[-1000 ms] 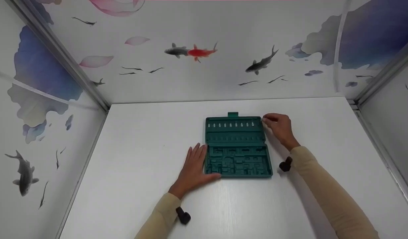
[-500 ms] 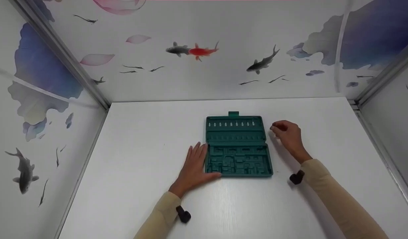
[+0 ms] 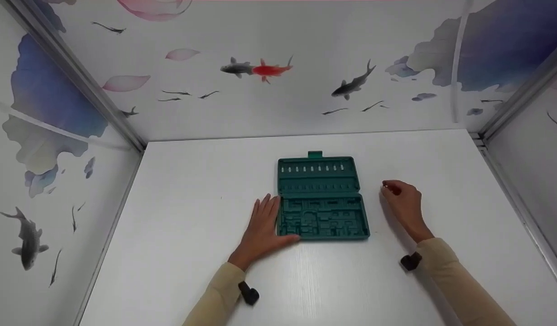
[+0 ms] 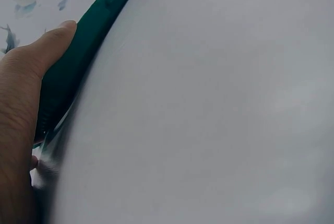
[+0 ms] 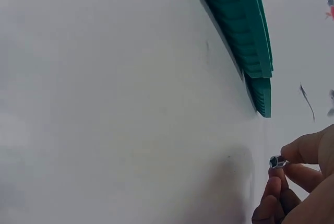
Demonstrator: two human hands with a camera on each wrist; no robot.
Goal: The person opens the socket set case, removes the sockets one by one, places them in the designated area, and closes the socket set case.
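A green plastic tool case [image 3: 323, 198] lies unfolded on the white table, its lid half at the back and its moulded, slotted half in front. Along the lid runs a row of several small silver bits [image 3: 311, 169]. My left hand [image 3: 258, 231] rests with straight fingers on the case's left side, thumb along the front edge; in the left wrist view the thumb touches the green wall [image 4: 86, 41]. Right of the case, my right hand [image 3: 404, 201] pinches a small shiny metal socket [image 5: 277, 162] between thumb and fingertips, its hollow end showing in the right wrist view.
The white table [image 3: 192, 235] extends around the case on all sides. Panels printed with fish and petals stand at the back [image 3: 305, 104] and on both sides. A green latch tab [image 3: 314, 154] sticks out from the lid's far edge.
My right hand has drawn away from the lid's upper right corner, moving right and toward the front, still pinching. My left hand has stayed at the case.
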